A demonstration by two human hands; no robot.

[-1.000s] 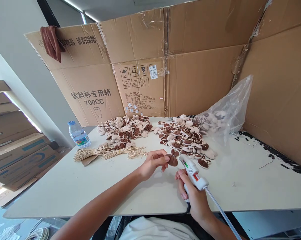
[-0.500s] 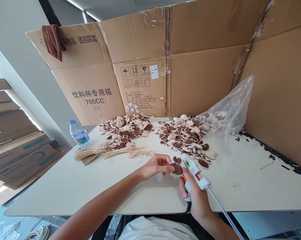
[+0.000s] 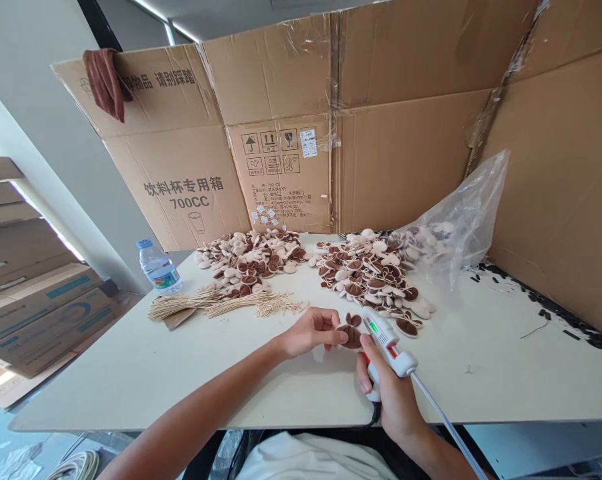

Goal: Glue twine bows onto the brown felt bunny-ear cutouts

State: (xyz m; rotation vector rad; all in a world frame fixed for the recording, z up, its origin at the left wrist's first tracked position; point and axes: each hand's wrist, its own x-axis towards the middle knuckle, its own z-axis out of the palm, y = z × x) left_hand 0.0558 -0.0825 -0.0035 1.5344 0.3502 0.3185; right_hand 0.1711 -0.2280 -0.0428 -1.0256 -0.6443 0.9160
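Observation:
Between the fingertips of my left hand (image 3: pixel 317 333) is a small brown felt piece with rounded, ear-like lobes (image 3: pixel 351 335), its brown face toward me. My right hand (image 3: pixel 388 387) is closed around a white hot glue gun (image 3: pixel 385 340) with a red trigger and a lit green display. From the gun's rear runs a long glue stick (image 3: pixel 445 423). The nozzle is close to the felt piece; whether they touch I cannot tell. Beyond my hands lies a heap of brown and cream felt pieces (image 3: pixel 365 273), some with thin cord loops.
A second felt heap (image 3: pixel 251 260) is at the back left, behind bundles of cream cords (image 3: pixel 181 305). A water bottle (image 3: pixel 159 268) stands at the left edge. Cardboard walls (image 3: pixel 411 147) enclose the back and right. A clear plastic bag (image 3: pixel 473 213) and black scraps (image 3: pixel 545 313) lie right.
The glue gun and my right hand have shifted slightly left, closer over the felt piece. My left hand still holds the piece, tilted a little differently.

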